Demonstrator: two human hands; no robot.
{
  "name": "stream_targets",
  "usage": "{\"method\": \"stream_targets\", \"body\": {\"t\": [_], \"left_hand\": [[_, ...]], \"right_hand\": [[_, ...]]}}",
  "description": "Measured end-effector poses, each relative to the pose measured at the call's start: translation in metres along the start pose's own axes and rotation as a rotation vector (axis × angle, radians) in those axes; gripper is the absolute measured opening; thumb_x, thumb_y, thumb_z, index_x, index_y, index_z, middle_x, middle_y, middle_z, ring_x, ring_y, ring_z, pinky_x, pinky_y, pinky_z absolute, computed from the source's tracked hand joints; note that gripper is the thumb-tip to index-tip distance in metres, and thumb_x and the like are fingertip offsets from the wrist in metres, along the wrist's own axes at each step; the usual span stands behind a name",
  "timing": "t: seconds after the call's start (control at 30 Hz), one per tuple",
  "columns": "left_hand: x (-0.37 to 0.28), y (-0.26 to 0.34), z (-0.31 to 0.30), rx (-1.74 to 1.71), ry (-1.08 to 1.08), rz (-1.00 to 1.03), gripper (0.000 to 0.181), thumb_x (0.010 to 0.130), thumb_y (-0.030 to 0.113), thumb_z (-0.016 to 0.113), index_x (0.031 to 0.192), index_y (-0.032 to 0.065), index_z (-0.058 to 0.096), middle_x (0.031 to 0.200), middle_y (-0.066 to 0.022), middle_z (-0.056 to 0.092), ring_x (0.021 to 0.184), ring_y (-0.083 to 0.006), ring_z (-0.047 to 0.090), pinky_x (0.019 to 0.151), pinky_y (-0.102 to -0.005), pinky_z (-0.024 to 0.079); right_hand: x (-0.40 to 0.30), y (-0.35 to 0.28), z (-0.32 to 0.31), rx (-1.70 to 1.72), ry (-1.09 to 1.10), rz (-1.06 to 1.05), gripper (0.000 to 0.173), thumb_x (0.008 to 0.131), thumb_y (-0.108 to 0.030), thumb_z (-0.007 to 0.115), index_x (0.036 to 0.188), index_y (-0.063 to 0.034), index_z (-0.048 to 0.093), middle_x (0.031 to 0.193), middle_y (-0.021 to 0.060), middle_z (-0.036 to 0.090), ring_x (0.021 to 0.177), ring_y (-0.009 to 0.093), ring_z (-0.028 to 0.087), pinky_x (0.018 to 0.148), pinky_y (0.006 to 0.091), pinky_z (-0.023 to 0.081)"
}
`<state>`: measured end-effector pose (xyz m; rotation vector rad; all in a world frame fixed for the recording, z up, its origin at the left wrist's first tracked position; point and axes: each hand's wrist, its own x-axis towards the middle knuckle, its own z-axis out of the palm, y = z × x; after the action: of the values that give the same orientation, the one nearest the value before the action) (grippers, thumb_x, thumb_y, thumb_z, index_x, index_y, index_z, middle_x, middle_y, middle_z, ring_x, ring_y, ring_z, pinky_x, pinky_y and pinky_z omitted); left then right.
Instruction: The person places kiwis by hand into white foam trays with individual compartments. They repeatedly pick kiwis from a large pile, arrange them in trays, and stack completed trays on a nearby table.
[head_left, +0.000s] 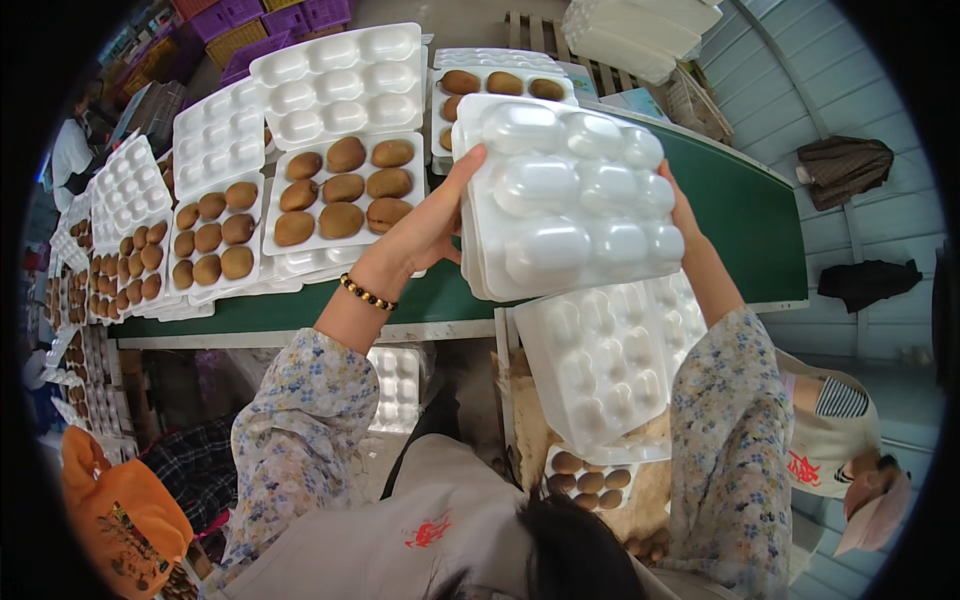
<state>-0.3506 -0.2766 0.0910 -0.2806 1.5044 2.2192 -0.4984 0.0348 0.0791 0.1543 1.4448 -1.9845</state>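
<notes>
Between my two hands I hold a small stack of white foam fruit trays (559, 199), tilted, with the rounded undersides of the cups towards me. My left hand (446, 214) grips its left edge, thumb on top. My right hand (681, 206) holds the right edge, its fingers partly hidden. The stack is above a green conveyor belt (742, 202). Left of it, a tray of brown kiwifruit (343, 191) rests on more trays, with an unfilled tray (341, 84) standing behind it. Another kiwifruit tray (504, 82) is partly covered by my stack.
More kiwifruit trays (212, 236) line the belt leftwards. Below my right forearm stand stacked foam trays (600, 360) and a lower kiwifruit tray (589, 480). A co-worker in an apron (832, 427) is at right; a person in orange (124, 517) is at lower left. Purple crates (259, 56) stand beyond.
</notes>
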Motion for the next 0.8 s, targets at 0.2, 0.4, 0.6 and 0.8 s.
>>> {"method": "stream_targets", "body": {"t": [0.2,0.4,0.6,0.8], "left_hand": [[0.045,-0.055,-0.035,-0.158,0.015,-0.116,0.1,0.079,0.083,0.036,0.15,0.0139,0.025,0.15,-0.0164,0.031,0.135,-0.0375,0.029,0.097,-0.0725,0.023],[0.056,-0.097,-0.042,-0.353,0.078,-0.001,0.084,0.087,0.072,0.039,0.146,0.0123,0.034,0.145,-0.0113,0.042,0.13,-0.0285,0.042,0.101,-0.0526,0.038],[0.063,-0.12,-0.042,-0.497,0.193,0.064,0.07,0.094,0.057,0.045,0.139,0.0046,0.04,0.135,-0.0108,0.051,0.122,-0.0223,0.051,0.1,-0.0358,0.043],[0.077,-0.157,-0.046,-0.574,0.265,0.09,0.061,0.097,0.05,0.044,0.136,0.0028,0.043,0.129,-0.0109,0.054,0.116,-0.0208,0.054,0.098,-0.033,0.044]], "right_hand": [[0.048,0.037,-0.032,-0.007,0.047,0.14,0.052,0.093,-0.051,0.054,0.124,-0.0105,0.057,0.112,0.0069,0.065,0.1,0.02,0.064,0.087,0.0359,0.053],[0.079,0.035,-0.033,-0.149,0.068,0.264,0.044,0.092,-0.047,0.057,0.113,-0.0088,0.062,0.097,0.0066,0.067,0.086,0.019,0.065,0.078,0.0343,0.055],[0.074,0.056,-0.031,-0.132,0.167,0.277,0.044,0.088,-0.046,0.061,0.11,-0.0077,0.064,0.096,0.0073,0.068,0.084,0.019,0.066,0.078,0.034,0.054],[0.082,0.105,-0.048,-0.112,0.232,0.237,0.041,0.089,-0.041,0.057,0.113,-0.0084,0.061,0.097,0.0078,0.065,0.088,0.02,0.064,0.079,0.0339,0.052]]}}
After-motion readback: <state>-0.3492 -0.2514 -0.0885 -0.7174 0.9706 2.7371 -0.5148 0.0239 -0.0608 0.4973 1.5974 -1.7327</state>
